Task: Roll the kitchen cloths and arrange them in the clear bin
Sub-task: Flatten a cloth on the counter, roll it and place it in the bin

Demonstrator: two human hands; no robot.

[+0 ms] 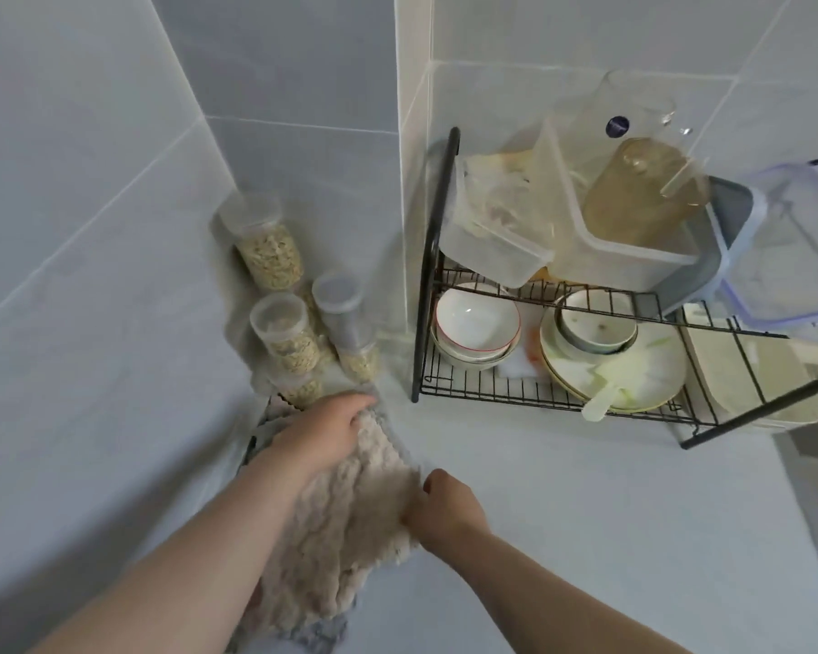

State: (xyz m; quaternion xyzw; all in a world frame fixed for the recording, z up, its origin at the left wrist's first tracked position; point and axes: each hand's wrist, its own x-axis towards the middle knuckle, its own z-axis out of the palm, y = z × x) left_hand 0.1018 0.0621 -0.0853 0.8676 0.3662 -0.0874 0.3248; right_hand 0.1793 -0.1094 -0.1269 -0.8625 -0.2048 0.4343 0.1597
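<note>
A fluffy beige kitchen cloth (345,526) lies spread on the white counter at the lower middle, on top of other cloths; a grey one (312,637) peeks out at its near end. My left hand (324,429) rests flat on the cloth's far end, fingers pressing its top edge. My right hand (445,507) pinches the cloth's right edge. A striped cloth edge (268,420) shows beside my left wrist. Clear plastic containers (497,243) sit on the top shelf of the dish rack; which one is the bin I cannot tell.
Several lidded jars of oats (270,250) stand in the tiled corner just beyond the cloths. A black wire dish rack (563,389) at the right holds bowls (475,323) and plates (633,375), with a jug (643,200) above.
</note>
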